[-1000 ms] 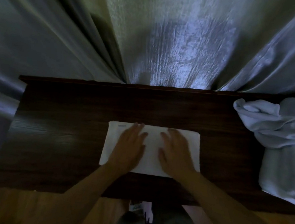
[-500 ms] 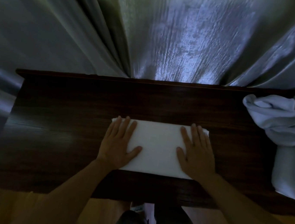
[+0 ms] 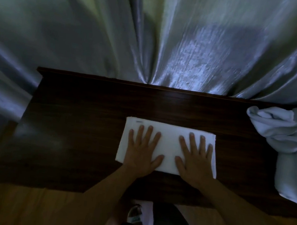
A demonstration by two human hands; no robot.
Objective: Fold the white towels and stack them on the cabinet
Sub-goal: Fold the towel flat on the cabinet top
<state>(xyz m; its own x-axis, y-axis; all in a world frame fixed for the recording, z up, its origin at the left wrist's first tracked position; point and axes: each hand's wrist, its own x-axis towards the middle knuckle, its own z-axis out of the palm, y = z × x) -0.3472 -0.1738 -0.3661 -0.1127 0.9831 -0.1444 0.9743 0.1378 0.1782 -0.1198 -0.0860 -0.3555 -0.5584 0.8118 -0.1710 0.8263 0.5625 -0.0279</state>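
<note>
Both hands have slid apart across the folded towel (image 3: pixel 168 142) since a second ago, from its middle out toward its ends, which reads as smoothing a finished fold. Left hand (image 3: pixel 142 149) lies flat with straight, spread fingers near the towel's left end, pressing and gripping nothing. Right hand (image 3: pixel 195 157) lies the same way toward the right end. That towel sits mid-bench (image 3: pixel 72 122), a small mark at its far left corner too faint to read. At the right, a crumpled heap of white towels (image 3: pixel 286 146) waits unfolded, cut off by the frame, so its count is unclear; no stack exists yet.
</note>
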